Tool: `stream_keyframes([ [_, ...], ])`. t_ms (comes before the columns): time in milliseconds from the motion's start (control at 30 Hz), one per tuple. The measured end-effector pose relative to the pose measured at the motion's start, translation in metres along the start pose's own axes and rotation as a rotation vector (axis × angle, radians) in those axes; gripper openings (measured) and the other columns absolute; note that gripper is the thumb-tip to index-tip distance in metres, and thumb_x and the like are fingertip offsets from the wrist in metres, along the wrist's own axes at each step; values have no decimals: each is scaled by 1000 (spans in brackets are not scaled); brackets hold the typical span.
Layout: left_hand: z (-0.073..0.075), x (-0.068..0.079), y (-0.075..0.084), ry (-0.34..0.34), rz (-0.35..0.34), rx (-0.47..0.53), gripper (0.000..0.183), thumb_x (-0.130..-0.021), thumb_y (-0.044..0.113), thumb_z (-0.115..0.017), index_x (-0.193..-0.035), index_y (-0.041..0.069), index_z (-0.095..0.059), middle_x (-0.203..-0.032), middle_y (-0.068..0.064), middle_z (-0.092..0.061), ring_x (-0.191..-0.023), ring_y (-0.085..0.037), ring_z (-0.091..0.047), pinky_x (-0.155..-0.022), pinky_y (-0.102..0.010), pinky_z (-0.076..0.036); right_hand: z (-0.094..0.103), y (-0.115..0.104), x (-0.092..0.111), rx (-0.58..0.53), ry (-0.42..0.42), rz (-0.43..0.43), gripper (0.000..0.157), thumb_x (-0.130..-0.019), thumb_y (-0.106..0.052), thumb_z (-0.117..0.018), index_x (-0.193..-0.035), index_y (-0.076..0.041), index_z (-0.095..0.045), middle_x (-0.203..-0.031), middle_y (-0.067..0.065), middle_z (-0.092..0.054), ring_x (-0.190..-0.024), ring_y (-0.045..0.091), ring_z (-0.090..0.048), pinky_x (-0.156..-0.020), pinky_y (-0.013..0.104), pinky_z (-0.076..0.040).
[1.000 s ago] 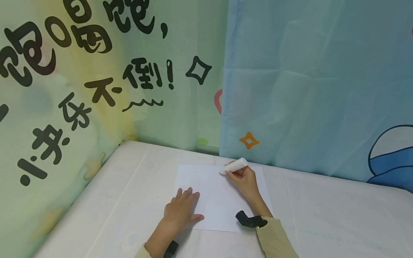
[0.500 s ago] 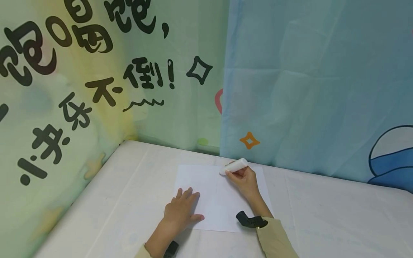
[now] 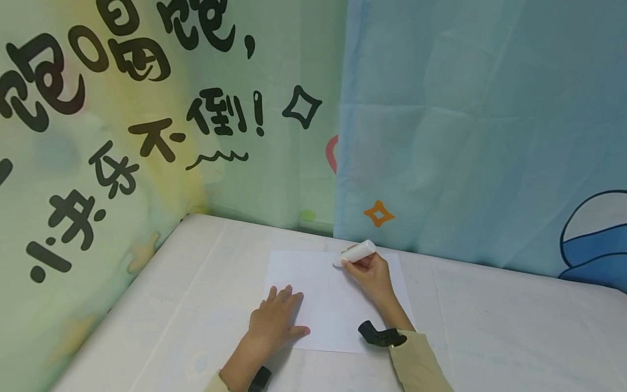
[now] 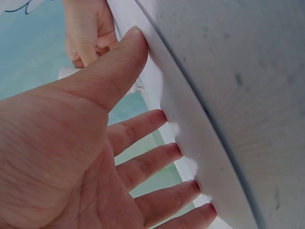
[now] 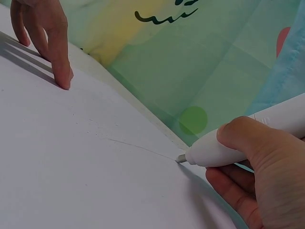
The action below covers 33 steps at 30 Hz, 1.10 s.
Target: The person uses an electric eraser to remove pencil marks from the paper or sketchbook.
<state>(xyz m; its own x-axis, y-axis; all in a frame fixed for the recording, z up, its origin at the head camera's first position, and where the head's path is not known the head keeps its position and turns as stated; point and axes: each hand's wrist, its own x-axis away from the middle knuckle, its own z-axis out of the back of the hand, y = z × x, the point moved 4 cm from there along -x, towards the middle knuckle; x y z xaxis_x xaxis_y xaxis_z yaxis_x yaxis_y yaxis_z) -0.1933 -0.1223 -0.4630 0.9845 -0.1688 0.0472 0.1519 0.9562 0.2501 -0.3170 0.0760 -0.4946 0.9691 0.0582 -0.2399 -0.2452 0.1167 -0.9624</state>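
Observation:
A sheet of white paper [image 3: 325,313] lies on the white-covered table. Near its far right part, my right hand [image 3: 376,279] grips a thick, pen-shaped white electric eraser [image 3: 360,251] between thumb and fingers. The right wrist view shows the grey tip of this eraser [image 5: 217,151] right at the paper, at the end of a thin faint line [image 5: 143,147]. Small dark crumbs [image 5: 90,120] dot the sheet nearby. With fingers spread, my left hand [image 3: 275,321] rests on the left edge of the paper; in the left wrist view its fingertips [image 4: 171,150] press the sheet.
A green printed curtain [image 3: 274,179] with black lettering stands behind and along the left side. To the right of it hangs a blue curtain [image 3: 470,136]. Black camera mounts [image 3: 379,334] sit at both wrists. The white tablecloth [image 3: 490,326] extends right of the paper.

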Motion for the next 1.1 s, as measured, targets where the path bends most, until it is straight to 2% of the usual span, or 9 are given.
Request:
stream_keyframes([
  [200, 0, 0, 0, 6, -5, -1, 68, -78, 45, -76, -134, 13, -57, -143, -14, -51, -133, -42, -45, -97, -54, -49, 0, 0, 1, 19, -2, 12, 38, -80, 8, -73, -114, 14, -58, -107, 32, -66, -85, 11, -68, -74, 11, -52],
  [433, 0, 1, 0, 1, -6, 4, 68, -79, 45, -76, -134, 13, -57, -143, -13, -51, -133, -42, -44, -96, -54, -49, 0, 0, 0, 32, 2, -1, 39, -81, 8, -74, -115, 14, -57, -109, 32, -65, -80, -4, -62, -74, 9, -51],
  [633, 0, 0, 0, -9, 2, -2, 68, -79, 46, -76, -135, 14, -56, -144, -12, -50, -134, -41, -43, -97, -54, -49, 0, -1, 1, 38, 3, 24, 39, -80, 8, -73, -115, 14, -57, -109, 32, -65, -84, 2, -65, -74, 9, -51],
  [833, 1, 0, 1, -9, 2, -6, 68, -79, 46, -76, -135, 14, -56, -144, -12, -50, -134, -41, -43, -97, -54, -48, -1, -1, 1, 36, 8, 41, 38, -80, 8, -74, -114, 14, -58, -108, 32, -65, -81, -8, -60, -74, 8, -50],
  [933, 1, 0, 1, -6, -1, -5, 68, -79, 46, -76, -135, 14, -56, -144, -13, -50, -134, -41, -43, -97, -54, -48, -1, -1, 1, 38, 13, 42, 38, -80, 7, -75, -114, 14, -58, -107, 32, -65, -80, -9, -60, -74, 8, -50],
  [1100, 1, 1, 1, -1, -6, -4, 68, -79, 46, -76, -135, 13, -56, -144, -13, -50, -134, -41, -43, -97, -55, -49, 0, -1, 1, 35, 8, 17, 38, -80, 7, -74, -114, 13, -58, -107, 31, -66, -81, -1, -64, -73, 9, -51],
])
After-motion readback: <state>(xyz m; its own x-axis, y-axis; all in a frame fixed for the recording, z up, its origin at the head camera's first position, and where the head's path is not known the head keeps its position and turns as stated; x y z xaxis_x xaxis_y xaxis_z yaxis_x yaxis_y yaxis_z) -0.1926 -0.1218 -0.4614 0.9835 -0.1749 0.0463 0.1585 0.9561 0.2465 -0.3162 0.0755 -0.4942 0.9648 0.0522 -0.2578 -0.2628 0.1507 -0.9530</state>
